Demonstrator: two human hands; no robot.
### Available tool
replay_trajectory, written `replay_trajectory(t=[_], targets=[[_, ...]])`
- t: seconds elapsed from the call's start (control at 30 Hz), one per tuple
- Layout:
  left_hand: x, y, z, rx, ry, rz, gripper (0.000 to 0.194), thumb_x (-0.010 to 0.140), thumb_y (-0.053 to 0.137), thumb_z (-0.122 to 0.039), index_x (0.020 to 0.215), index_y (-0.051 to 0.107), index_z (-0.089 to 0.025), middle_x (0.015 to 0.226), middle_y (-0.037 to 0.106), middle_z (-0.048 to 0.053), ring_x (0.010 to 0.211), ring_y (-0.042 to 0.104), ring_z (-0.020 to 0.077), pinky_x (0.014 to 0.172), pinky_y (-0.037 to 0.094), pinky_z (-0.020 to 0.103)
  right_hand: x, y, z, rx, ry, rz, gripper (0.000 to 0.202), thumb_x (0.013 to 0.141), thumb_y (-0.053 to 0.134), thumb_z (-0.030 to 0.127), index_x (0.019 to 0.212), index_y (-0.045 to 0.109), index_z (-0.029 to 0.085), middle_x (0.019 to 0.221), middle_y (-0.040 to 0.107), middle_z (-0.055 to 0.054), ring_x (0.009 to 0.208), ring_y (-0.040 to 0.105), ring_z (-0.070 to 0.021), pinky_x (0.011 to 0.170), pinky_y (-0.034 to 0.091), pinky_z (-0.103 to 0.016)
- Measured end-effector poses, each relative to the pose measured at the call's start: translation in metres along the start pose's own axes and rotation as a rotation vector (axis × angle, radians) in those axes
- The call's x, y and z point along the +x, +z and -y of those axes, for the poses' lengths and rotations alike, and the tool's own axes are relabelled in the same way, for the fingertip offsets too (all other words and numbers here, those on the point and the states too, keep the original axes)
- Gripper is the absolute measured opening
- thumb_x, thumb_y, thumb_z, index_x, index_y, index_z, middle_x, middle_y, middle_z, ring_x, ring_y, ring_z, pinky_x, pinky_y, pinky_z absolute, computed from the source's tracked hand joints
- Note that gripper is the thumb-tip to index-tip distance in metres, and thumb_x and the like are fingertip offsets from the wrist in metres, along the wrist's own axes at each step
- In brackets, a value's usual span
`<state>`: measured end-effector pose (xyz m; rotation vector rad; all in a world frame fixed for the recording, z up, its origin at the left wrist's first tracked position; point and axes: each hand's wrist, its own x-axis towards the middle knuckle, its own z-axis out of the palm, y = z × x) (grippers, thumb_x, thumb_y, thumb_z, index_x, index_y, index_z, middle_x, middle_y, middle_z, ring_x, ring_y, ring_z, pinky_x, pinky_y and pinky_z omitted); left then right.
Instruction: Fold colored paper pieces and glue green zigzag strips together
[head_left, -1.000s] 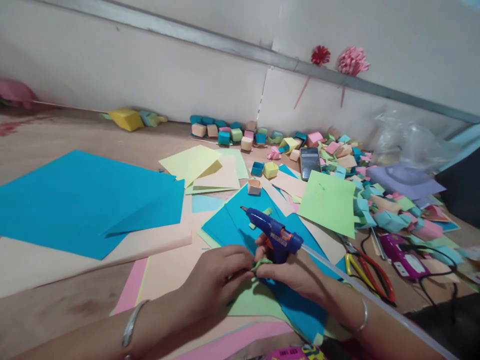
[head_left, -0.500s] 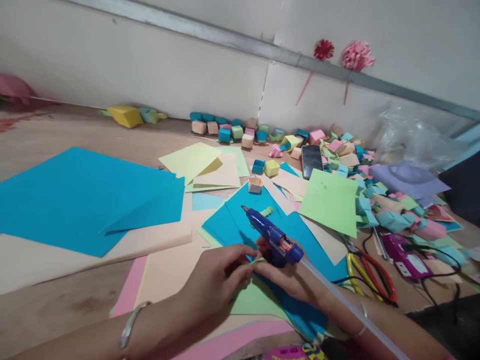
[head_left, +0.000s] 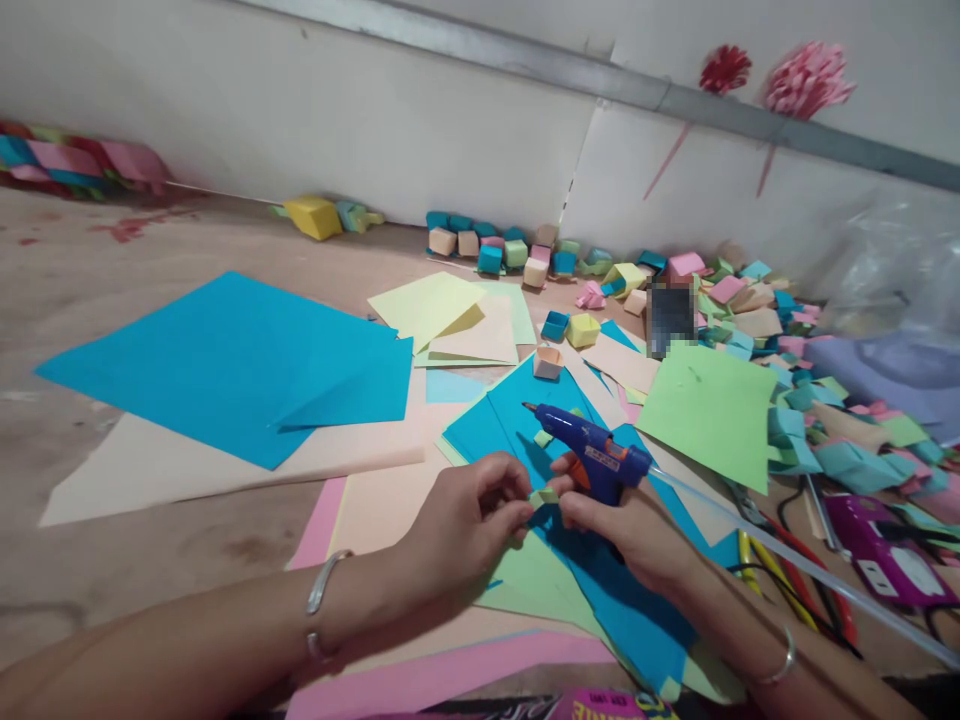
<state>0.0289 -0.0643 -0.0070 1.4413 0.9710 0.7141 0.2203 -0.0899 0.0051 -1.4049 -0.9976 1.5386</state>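
My left hand [head_left: 476,510] is closed in a pinch on a small light-green paper piece [head_left: 544,497], which shows between the two hands. My right hand [head_left: 637,530] grips a blue hot glue gun [head_left: 589,445] with a clear glue stick trailing from its back. The nozzle points up and to the left, away from the green piece. My right thumb is close to that piece; I cannot tell if it touches. Below both hands lie blue paper sheets [head_left: 622,610] and a light-green sheet [head_left: 544,585]. Just beyond the nozzle stands a small peach paper box [head_left: 548,363].
A large blue sheet [head_left: 225,370] covers the left. Several small folded boxes [head_left: 491,258] line the wall, with a colourful heap [head_left: 757,320] at right. Pliers [head_left: 787,570], black cords and a purple power strip [head_left: 881,550] lie right of my right hand.
The camera view has turned left, so everything sits further right. The glue gun is tilted flatter, and the green piece between my fingers shows more clearly.
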Motion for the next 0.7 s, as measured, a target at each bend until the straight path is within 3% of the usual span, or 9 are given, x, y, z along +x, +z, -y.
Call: replay_trajectory(t=[0.13, 0.23, 0.33, 0.4, 0.5, 0.57, 0.63, 0.7], targets=[[0.000, 0.001, 0.005, 0.020, 0.068, 0.029, 0.002, 0.084, 0.059, -0.018, 0.084, 0.058, -0.016, 0.063, 0.065, 0.000, 0.056, 0.060, 0.0108, 0.053, 0.047, 0.022, 0.001, 0.003, -0.005, 0.045, 0.025, 0.045, 0.036, 0.067, 0.080, 0.026, 0.099, 0.063, 0.022, 0.081, 0.066, 0.001, 0.074, 0.062, -0.0140, 0.077, 0.052, -0.032], [0.000, -0.001, 0.007, 0.063, 0.228, 0.070, 0.016, 0.085, 0.057, -0.016, 0.097, 0.069, -0.017, 0.075, 0.071, 0.004, 0.060, 0.063, 0.0112, 0.058, 0.050, 0.023, 0.000, 0.005, -0.007, 0.053, 0.030, 0.052, 0.038, 0.064, 0.081, 0.023, 0.098, 0.063, 0.022, 0.077, 0.062, 0.003, 0.070, 0.059, -0.0128, 0.073, 0.052, -0.030], [0.000, -0.002, 0.005, 0.143, 0.348, 0.063, 0.019, 0.083, 0.059, -0.015, 0.091, 0.075, -0.019, 0.077, 0.073, 0.005, 0.067, 0.065, 0.0130, 0.062, 0.051, 0.024, 0.001, 0.004, -0.009, 0.038, 0.025, 0.072, 0.040, 0.063, 0.082, 0.024, 0.099, 0.063, 0.023, 0.077, 0.061, 0.003, 0.069, 0.058, -0.0130, 0.073, 0.051, -0.030], [0.000, -0.002, 0.003, 0.108, 0.269, 0.044, 0.016, 0.081, 0.060, -0.014, 0.082, 0.075, -0.018, 0.074, 0.072, 0.005, 0.064, 0.065, 0.0125, 0.060, 0.052, 0.024, 0.001, 0.001, -0.008, -0.023, -0.005, 0.054, 0.038, 0.066, 0.081, 0.030, 0.099, 0.064, 0.023, 0.081, 0.064, 0.001, 0.073, 0.060, -0.0152, 0.074, 0.051, -0.033], [0.002, -0.001, -0.001, -0.065, -0.011, -0.010, 0.010, 0.080, 0.060, -0.016, 0.079, 0.070, -0.015, 0.064, 0.067, 0.002, 0.052, 0.061, 0.0104, 0.049, 0.049, 0.021, -0.001, -0.009, -0.002, -0.197, -0.108, -0.044, 0.030, 0.075, 0.074, 0.040, 0.099, 0.065, 0.024, 0.091, 0.068, -0.004, 0.082, 0.063, -0.0197, 0.076, 0.052, -0.035], [0.006, -0.002, -0.002, -0.173, -0.158, -0.084, 0.005, 0.080, 0.063, -0.019, 0.080, 0.066, -0.015, 0.058, 0.062, -0.001, 0.049, 0.060, 0.0104, 0.043, 0.045, 0.018, -0.004, -0.017, 0.003, -0.326, -0.200, -0.078, 0.026, 0.077, 0.072, 0.042, 0.096, 0.065, 0.026, 0.093, 0.067, -0.004, 0.079, 0.063, -0.0205, 0.069, 0.051, -0.034], [0.012, -0.005, -0.003, -0.226, -0.233, -0.140, 0.007, 0.078, 0.067, -0.021, 0.081, 0.063, -0.016, 0.055, 0.060, -0.003, 0.049, 0.060, 0.0109, 0.042, 0.044, 0.018, -0.010, -0.027, 0.008, -0.446, -0.291, -0.067, 0.020, 0.078, 0.072, 0.042, 0.089, 0.064, 0.027, 0.086, 0.065, -0.003, 0.071, 0.061, -0.0196, 0.060, 0.049, -0.032], [0.019, -0.011, -0.003, -0.228, -0.256, -0.159, 0.011, 0.076, 0.070, -0.022, 0.082, 0.063, -0.016, 0.054, 0.060, -0.003, 0.048, 0.060, 0.0114, 0.042, 0.046, 0.019, -0.016, -0.036, 0.013, -0.584, -0.321, 0.010, 0.015, 0.077, 0.074, 0.036, 0.083, 0.063, 0.027, 0.076, 0.062, -0.001, 0.068, 0.059, -0.0189, 0.061, 0.048, -0.032]])
